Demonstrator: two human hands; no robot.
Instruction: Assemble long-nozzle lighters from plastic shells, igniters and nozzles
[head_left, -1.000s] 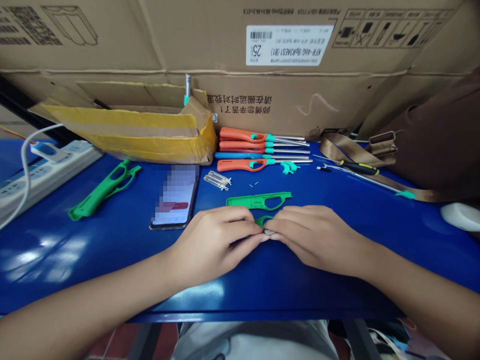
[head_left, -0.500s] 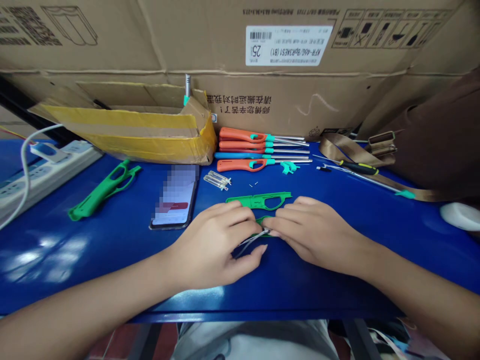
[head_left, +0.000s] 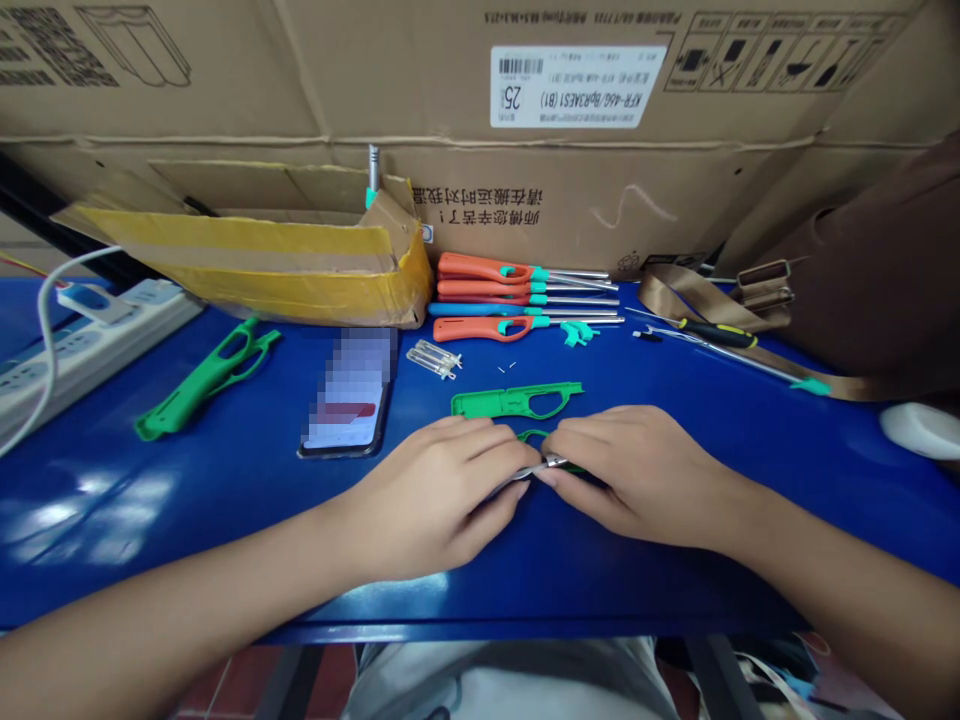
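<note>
My left hand [head_left: 442,490] is closed, thumb and fingers pinching thin grey-white wires [head_left: 529,470]. Facing it, my right hand [head_left: 637,475] pinches a small silvery metal piece [head_left: 553,461] where the wires end. The fingertips of both hands nearly meet and hide much of these parts. Under and behind them shows part of a green lighter handle half [head_left: 534,436], mostly covered. Just beyond my hands, another green handle half [head_left: 499,402] lies with its hollow side up.
A phone [head_left: 349,395] and a green handle piece [head_left: 202,385] lie left, near a power strip [head_left: 112,335]. Behind are clear fuel tanks [head_left: 435,360], several lighters [head_left: 487,328], teal triggers [head_left: 580,332] and a taped carton [head_left: 262,265]. A screwdriver [head_left: 718,335] lies right.
My left thumb has come in from apart to pinch the wires. Both hands have shifted slightly, and the silvery metal piece now shows between the fingertips.
</note>
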